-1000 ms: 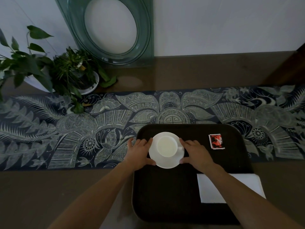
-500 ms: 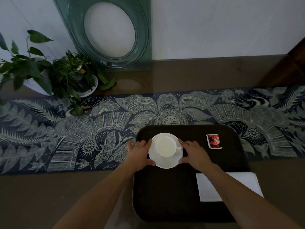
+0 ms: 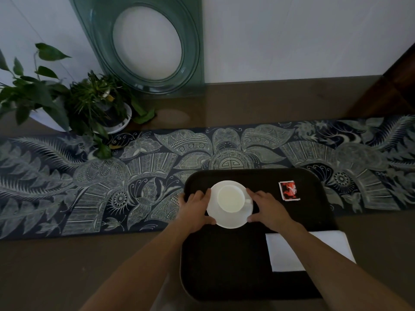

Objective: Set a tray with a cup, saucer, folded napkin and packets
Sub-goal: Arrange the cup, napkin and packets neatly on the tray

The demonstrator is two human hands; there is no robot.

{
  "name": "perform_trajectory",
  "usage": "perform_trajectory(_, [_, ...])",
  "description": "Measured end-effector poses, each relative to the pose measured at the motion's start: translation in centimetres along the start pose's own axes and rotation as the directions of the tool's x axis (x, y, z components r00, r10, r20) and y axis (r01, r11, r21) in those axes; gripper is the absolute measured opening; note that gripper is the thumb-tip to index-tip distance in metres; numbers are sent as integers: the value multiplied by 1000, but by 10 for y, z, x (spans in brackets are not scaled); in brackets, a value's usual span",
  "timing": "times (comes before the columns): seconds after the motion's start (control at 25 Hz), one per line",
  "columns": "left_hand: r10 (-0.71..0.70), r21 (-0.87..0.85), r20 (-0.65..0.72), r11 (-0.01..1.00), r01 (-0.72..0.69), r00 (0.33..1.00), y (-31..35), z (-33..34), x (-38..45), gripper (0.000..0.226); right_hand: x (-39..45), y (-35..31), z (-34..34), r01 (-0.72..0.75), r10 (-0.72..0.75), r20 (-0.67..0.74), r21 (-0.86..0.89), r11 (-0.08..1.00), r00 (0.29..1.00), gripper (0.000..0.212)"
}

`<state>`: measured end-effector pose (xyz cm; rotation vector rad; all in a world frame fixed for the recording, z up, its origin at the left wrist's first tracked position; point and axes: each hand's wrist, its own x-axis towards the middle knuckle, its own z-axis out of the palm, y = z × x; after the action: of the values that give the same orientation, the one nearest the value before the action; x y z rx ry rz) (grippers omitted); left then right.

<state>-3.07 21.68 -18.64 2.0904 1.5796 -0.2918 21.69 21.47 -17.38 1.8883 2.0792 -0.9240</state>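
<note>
White china is the thing in hand — a cup sitting upright on its saucer, both on the far left part of a dark tray on the bench. The left hand grips the saucer's left rim, fingers curled along the edge and thumb hooked at the near side; the right hand does the same on the right rim, just beside the cup's handle. Each grip is clamped on the saucer, not the cup.

Glazed china like this is probably stiff, smooth and breakable, and the cup only rests loose on the saucer — so taking hold at opposite rims and keeping it level looks the safest way, since a tilt could let the cup slide.

One red packet lies flat near the tray's far right corner. A white folded napkin sits at the near right, overhanging the tray's edge, partly under the right forearm.
</note>
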Motion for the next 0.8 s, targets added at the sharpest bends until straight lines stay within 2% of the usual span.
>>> perform_trajectory(0.16, [-60,27,3,998,60,998,9,-3,-7,97,-7,-1,2,-88,88,21,13,996,996,95])
perform_trajectory(0.28, [-161,63,-56,984,164,985,16,1,-21,77,-26,-1,7,-178,176,-26,-150,973,984,76])
perform_trajectory(0.36, [-175,128,-62,975,181,983,19,5,-33,59,-43,-2,11,-183,177,-47,-263,947,983,61])
perform_trajectory(0.48, [-146,212,-37,966,150,989,21,10,-44,44,-64,-6,16,-159,157,-31,-320,934,987,52])
perform_trajectory(0.6, [-91,211,25,974,84,996,30,14,-53,43,-79,-5,18,-141,143,-19,-358,923,989,49])
perform_trajectory(0.68, [-34,159,114,987,16,993,40,15,-56,48,-87,2,17,-121,127,-8,-372,920,992,48])
perform_trajectory(0.8, [35,-4,229,999,-35,973,61,19,-55,55,-96,18,15,-79,93,21,-371,925,995,48])
